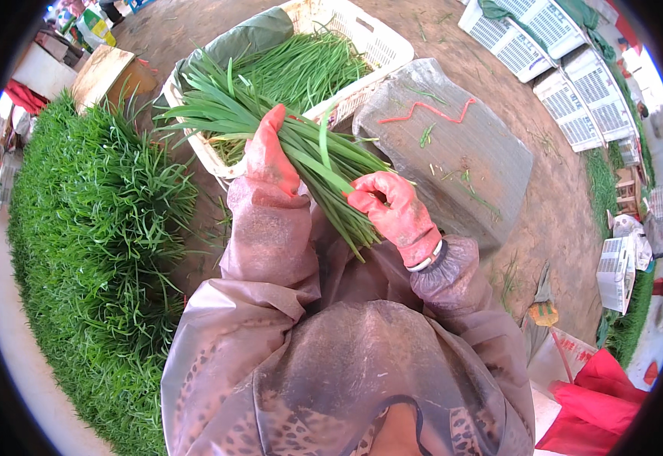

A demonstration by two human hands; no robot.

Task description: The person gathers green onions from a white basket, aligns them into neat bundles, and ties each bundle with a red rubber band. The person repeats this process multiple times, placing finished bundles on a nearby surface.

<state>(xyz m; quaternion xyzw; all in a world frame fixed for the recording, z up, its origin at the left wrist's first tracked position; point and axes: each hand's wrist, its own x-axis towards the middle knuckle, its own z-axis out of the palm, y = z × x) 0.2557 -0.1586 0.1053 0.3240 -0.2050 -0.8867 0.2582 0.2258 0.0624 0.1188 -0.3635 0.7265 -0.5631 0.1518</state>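
Note:
A bundle of long flat green leaves, probably garlic chives point(309, 148), lies slantwise before my chest. My left hand point(273, 151), in a soiled red rubber glove, is closed around its middle, thumb on top. My right hand point(391, 211), gloved alike with a pale band at the wrist, pinches at the bundle's lower right part with thumb and forefinger; a single leaf runs to these fingertips. Beyond the bundle stands a white plastic crate point(388, 43) holding more green stalks point(320, 65) and a rolled dark green cloth point(252, 37).
A grey covered block point(451, 154) bearing a red strip point(428, 112) and leaf scraps stands right of the crate. A large heap of green leaves point(92, 239) fills the left. White crates point(571, 85) are stacked at upper right; red cloth point(593, 399) lies at lower right.

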